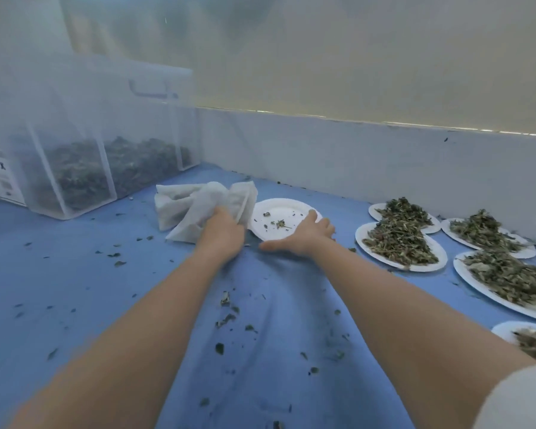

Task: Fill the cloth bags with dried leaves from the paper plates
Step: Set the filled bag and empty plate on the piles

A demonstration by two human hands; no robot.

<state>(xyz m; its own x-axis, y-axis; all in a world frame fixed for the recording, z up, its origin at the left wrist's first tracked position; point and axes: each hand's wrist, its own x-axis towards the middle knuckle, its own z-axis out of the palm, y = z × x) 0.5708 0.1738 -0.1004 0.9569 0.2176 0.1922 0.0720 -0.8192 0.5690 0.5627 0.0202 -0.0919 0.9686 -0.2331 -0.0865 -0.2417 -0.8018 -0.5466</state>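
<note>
Near, crumbs on blue cloth [75, 274]; left hand [223, 233] apparently gripping cloth bags [198, 205], right hand [304, 238] flat-fingered on emptied paper plate [276, 218]: could nudge heaped plate [403, 246], spilling leaves.

Looks like a small herb-packing workroom: blue cloth [75, 274] over the bench, leaf-heaped paper plates [401, 246] lined up right of it, clear bins [84, 168] of dried leaves at its far-left corner.

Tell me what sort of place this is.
Probably a small workbench for packing dried herbs by hand. A blue table cover holds paper plates heaped with dried leaves, clear bins of more leaves stand at the back, and white cloth bags lie beside them.
</note>
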